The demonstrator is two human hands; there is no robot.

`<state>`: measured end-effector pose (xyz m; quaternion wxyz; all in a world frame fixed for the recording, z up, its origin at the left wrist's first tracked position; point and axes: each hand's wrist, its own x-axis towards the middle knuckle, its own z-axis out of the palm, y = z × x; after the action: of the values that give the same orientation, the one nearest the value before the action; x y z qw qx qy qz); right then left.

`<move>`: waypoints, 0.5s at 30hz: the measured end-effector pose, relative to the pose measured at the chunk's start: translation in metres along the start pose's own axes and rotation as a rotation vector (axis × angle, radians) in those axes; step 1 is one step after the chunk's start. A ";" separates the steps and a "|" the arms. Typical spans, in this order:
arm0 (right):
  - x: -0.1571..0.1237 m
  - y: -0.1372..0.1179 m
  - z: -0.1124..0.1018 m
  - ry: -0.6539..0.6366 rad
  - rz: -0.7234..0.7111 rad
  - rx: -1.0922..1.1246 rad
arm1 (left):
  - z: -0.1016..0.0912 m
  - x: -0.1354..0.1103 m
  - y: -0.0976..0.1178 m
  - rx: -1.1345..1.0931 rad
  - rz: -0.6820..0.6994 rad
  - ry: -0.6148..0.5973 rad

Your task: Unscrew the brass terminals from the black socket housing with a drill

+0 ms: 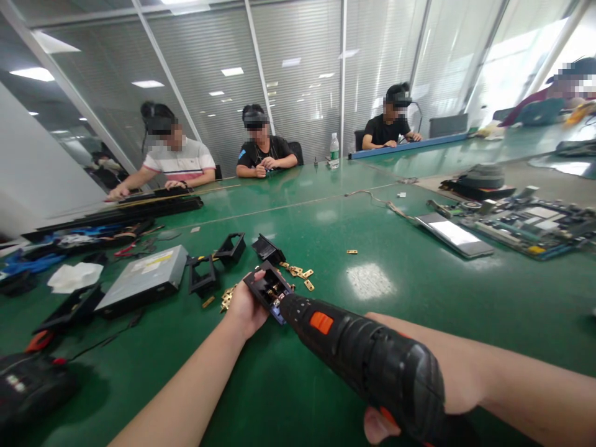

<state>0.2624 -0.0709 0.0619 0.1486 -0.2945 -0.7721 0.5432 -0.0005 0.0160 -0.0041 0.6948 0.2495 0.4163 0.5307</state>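
Note:
My left hand (pixel 246 304) is closed around a black rectangular plastic housing (pixel 263 280), tilted with its open side toward me. Brass-coloured metal parts show inside it. My right hand (pixel 379 423) grips a black power screwdriver (pixel 363 347) with an orange switch; the tool's body covers most of that hand. The screwdriver's front end points into the housing, and its tip is hard to make out. Small brass plates (pixel 298 272) lie just beyond the housing, and more brass pieces (pixel 227 299) are beside my left wrist. Similar black frames (pixel 230 249) stand behind.
A silver disc drive (pixel 144 279) and a white tissue (pixel 75 277) lie left, with a dark tool (pixel 35 388) nearer me. Circuit boards (pixel 535 220) and a phone-like device (pixel 454 234) are on the right. Several people sit across the green table (pixel 321 217); a bottle (pixel 334 151) stands there.

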 end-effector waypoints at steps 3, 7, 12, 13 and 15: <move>0.000 0.000 0.000 0.012 0.032 0.029 | 0.001 -0.001 0.000 0.002 0.020 0.007; 0.001 -0.003 0.000 -0.041 0.036 0.113 | 0.003 -0.002 0.000 -0.002 0.012 0.009; 0.001 -0.001 0.001 -0.041 0.018 0.167 | 0.003 -0.002 0.000 -0.009 0.020 -0.017; 0.001 0.000 0.001 -0.035 0.018 0.164 | 0.002 -0.002 0.000 -0.013 0.017 -0.017; 0.001 0.002 0.002 -0.026 0.022 0.162 | 0.002 -0.002 0.000 -0.021 0.009 -0.012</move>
<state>0.2610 -0.0709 0.0589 0.1559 -0.2832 -0.7243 0.6090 0.0013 0.0146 -0.0024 0.6976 0.2474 0.4053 0.5366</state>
